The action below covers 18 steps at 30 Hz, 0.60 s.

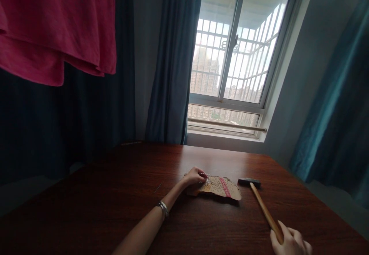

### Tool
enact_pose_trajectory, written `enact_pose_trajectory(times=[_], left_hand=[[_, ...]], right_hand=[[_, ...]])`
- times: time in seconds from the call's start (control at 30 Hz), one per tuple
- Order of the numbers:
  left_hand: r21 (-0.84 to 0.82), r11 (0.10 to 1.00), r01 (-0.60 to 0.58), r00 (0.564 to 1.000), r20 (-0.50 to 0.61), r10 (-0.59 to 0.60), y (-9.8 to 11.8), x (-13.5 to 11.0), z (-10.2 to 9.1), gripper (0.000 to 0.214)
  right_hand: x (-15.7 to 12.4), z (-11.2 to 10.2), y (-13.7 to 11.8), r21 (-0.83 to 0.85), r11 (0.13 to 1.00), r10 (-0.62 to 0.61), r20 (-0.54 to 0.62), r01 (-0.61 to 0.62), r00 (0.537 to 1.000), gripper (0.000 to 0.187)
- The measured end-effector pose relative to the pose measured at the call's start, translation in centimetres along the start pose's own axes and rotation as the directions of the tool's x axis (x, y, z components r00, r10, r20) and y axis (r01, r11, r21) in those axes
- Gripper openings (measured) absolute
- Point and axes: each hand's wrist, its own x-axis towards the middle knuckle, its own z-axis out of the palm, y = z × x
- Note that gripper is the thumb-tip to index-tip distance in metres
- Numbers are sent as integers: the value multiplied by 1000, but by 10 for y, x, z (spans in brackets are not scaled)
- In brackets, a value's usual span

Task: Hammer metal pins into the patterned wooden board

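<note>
My left hand [193, 177] rests at the left end of a ragged piece of cardboard [221, 187] dotted with small holes and crossed by a pink band. Its fingers are pinched together on something small at the cardboard's edge that I cannot make out. A bracelet sits on that wrist. My right hand [290, 241], at the bottom right, grips the end of a hammer's wooden handle [264, 210]. The hammer's dark head [248, 182] lies on the table just right of the cardboard.
The dark wooden table [115, 205] fills the lower view; a thin nail-like pin [158, 187] lies left of my arm. Beyond stand a window [233, 59], blue curtains [173, 62] and a hanging red cloth [57, 24].
</note>
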Motion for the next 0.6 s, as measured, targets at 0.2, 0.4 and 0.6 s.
enact_pose_trajectory(times=[0.2, 0.4, 0.6], left_hand=[[-18, 1000, 7, 1000, 21, -7, 2, -1, -2, 27], [58, 998, 17, 1000, 4, -17, 3, -3, -2, 27], [59, 998, 19, 993, 119, -26, 17, -8, -13, 34]], right_hand=[[27, -23, -78, 268, 917, -292, -60, 297, 955, 35], [64, -10, -160, 460, 818, -431, 94, 345, 898, 30], [67, 21, -181, 437, 835, -418, 110, 334, 902, 28]])
